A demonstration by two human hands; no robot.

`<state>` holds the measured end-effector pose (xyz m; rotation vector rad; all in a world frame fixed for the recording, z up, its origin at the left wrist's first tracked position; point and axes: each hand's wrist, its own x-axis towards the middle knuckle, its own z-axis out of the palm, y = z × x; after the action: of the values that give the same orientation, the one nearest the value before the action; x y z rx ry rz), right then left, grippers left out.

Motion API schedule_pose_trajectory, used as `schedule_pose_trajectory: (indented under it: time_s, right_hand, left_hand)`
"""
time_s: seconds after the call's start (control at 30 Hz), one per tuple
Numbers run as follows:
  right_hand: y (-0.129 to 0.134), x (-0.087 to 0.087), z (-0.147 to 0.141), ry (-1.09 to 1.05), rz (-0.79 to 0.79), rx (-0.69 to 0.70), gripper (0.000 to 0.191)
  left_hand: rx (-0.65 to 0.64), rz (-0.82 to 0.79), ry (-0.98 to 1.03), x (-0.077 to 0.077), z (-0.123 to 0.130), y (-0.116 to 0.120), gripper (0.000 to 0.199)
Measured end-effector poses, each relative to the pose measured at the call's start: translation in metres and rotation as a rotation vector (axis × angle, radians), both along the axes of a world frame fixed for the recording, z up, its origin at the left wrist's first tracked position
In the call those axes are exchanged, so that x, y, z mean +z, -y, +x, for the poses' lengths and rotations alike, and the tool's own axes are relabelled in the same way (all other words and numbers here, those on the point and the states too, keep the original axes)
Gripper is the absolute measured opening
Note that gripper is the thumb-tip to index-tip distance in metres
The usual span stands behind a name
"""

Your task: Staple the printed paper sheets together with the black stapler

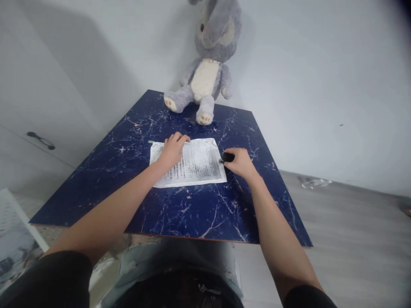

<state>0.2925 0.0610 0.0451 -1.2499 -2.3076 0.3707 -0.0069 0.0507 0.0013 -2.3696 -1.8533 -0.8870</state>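
Note:
A creased white sheet of printed paper [201, 160] lies on the blue marble-patterned table [189, 209]. My left hand [174, 149] rests on its upper left part, with the fingers spread near the far edge and holding nothing. At the sheet's right edge, my right hand [239, 160] is closed around a small black tool [228, 157]. A metallic end of this tool meets or overlaps the paper's edge; its exact kind is hard to make out. A small pale strip [151, 141] pokes out at the paper's far left corner.
A grey plush rabbit [205, 77] sits at the table's far edge against the white wall. To the left is a white cabinet door with a black handle [40, 140]. A clear plastic piece [316, 183] lies on the grey floor at right.

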Motion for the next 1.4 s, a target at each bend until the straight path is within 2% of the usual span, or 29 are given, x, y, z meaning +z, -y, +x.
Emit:
schedule_pose_trajectory:
  time_s: [0.17, 0.3, 0.5, 0.83, 1.13, 1.4]
  right_hand:
    - [0.002, 0.000, -0.002, -0.004, -0.030, 0.087, 0.021]
    - [0.003, 0.001, -0.004, -0.002, -0.050, 0.089, 0.020]
    - [0.000, -0.001, -0.004, 0.025, 0.029, 0.066, 0.022]
    - [-0.002, -0.007, -0.005, 0.008, 0.006, 0.073, 0.025]
    - [0.004, -0.005, -0.011, -0.011, 0.018, 0.106, 0.026]
    - [0.011, 0.003, -0.016, 0.028, 0.012, 0.089, 0.021]
  left_hand:
    - [0.018, 0.028, 0.040, 0.003, 0.001, 0.001, 0.042]
    - [0.009, 0.036, 0.051, 0.005, 0.002, 0.002, 0.041]
    - [0.003, 0.042, 0.058, 0.003, 0.002, 0.001, 0.040]
    - [-0.017, 0.030, 0.079, 0.005, 0.004, 0.003, 0.042]
    - [-0.026, 0.029, 0.069, 0.006, 0.005, 0.003, 0.040]
    - [0.064, 0.039, 0.108, 0.009, 0.003, 0.006, 0.041]
